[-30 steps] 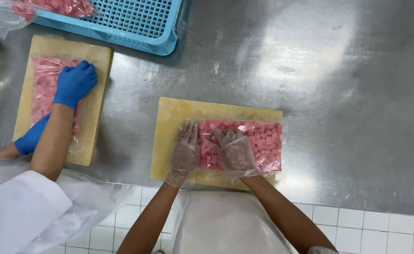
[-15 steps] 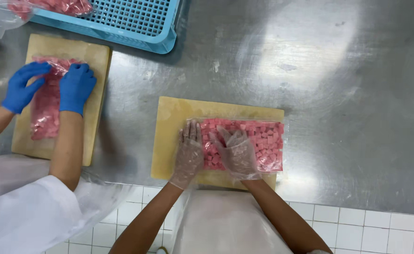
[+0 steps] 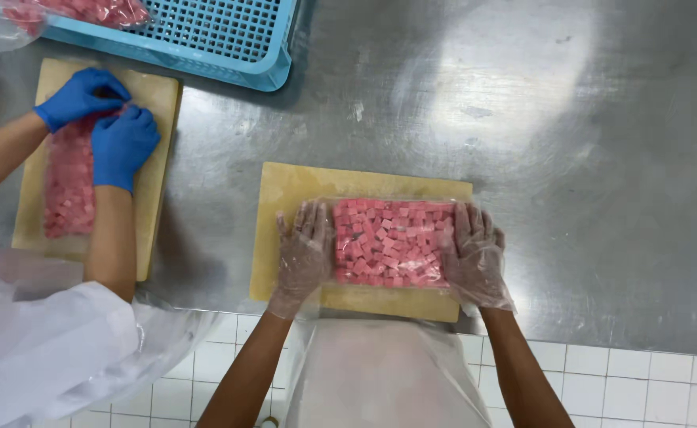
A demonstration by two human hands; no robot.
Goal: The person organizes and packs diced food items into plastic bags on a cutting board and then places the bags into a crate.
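Observation:
A clear flat bag of pink cubes [image 3: 390, 242] lies on a yellow cutting board [image 3: 293, 186] in front of me. My left hand [image 3: 305, 252], in a thin clear glove, presses flat against the bag's left edge. My right hand [image 3: 474, 255], also in a clear glove, lies flat against the bag's right edge. Both hands have fingers spread and frame the bag between them.
A co-worker on the left in blue gloves [image 3: 123, 144] handles another bag of pink cubes [image 3: 67, 186] on a second yellow board [image 3: 158, 119]. A blue perforated crate [image 3: 206, 36] sits at the top, on the steel table [image 3: 586, 158]. White tiles lie below.
My right hand slid from the middle of the bag to its right edge, my left hand staying at the left edge. The co-worker's blue-gloved hands moved up to the top of their bag.

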